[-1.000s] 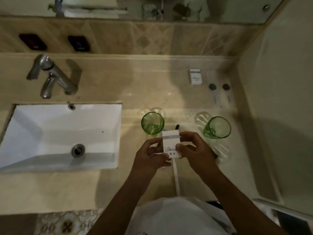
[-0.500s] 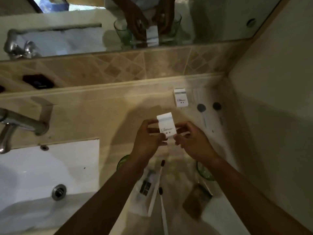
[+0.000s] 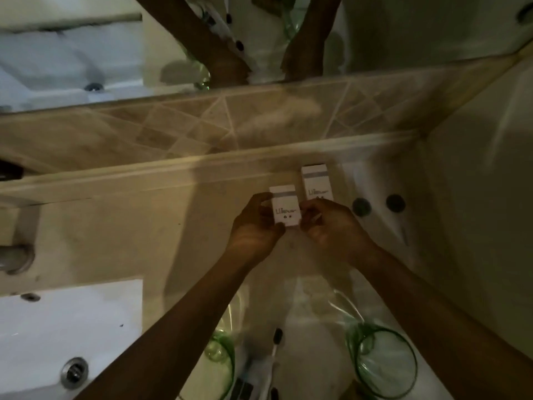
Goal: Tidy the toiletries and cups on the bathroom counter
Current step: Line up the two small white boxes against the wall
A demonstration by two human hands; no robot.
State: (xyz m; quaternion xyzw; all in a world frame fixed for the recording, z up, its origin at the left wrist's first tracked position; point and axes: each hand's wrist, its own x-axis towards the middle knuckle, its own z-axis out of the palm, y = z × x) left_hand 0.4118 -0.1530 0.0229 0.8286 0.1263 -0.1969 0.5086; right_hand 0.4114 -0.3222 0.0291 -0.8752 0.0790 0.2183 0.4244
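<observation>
Both hands hold a small white box [image 3: 285, 204] with a grey stripe low over the back of the counter [image 3: 144, 226]. My left hand [image 3: 253, 229] grips its left side and my right hand [image 3: 331, 226] pinches its right edge. A second, matching white box [image 3: 315, 180] lies just right of it against the back ledge, nearly touching. Two green glass cups stand nearer me: one [image 3: 383, 362] at the right, the other [image 3: 222, 353] partly hidden under my left forearm. A toothbrush [image 3: 275, 347] lies between them.
The white sink [image 3: 57, 327] with its drain fills the lower left, and the tap base [image 3: 14, 255] is at the left edge. Two small dark-capped bottles [image 3: 377, 204] lie right of the boxes, near the side wall [image 3: 476, 197]. A mirror spans the top.
Both hands carried the white box away from the cups toward the back ledge, ending beside the other box. The view has tilted up and forward.
</observation>
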